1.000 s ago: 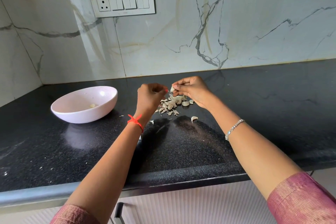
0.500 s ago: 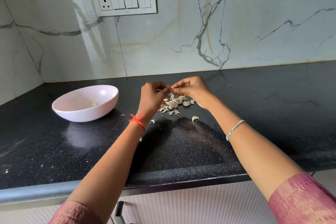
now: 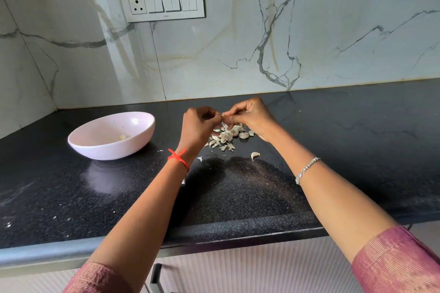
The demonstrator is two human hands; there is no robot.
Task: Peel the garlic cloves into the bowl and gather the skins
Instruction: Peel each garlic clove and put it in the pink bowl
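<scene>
Countertop [image 3: 345, 150] centre: left hand [image 3: 196, 126], right hand [image 3: 252, 115] pinch clove [image 3: 223, 115]; bowl [image 3: 114, 150] well left.

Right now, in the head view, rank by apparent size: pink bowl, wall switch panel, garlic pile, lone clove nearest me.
1. pink bowl and switch panel: look about alike; the panel is farther, so unranked.
2. garlic pile.
3. lone clove.

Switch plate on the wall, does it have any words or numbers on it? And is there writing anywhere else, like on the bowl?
Switch plate: one tiny dark mark on its lower edge, too small to read.
Bowl: no words, numbers or signs.
Countertop and marble wall: none, only veins and specks.
So nothing in this view can be read.
</scene>
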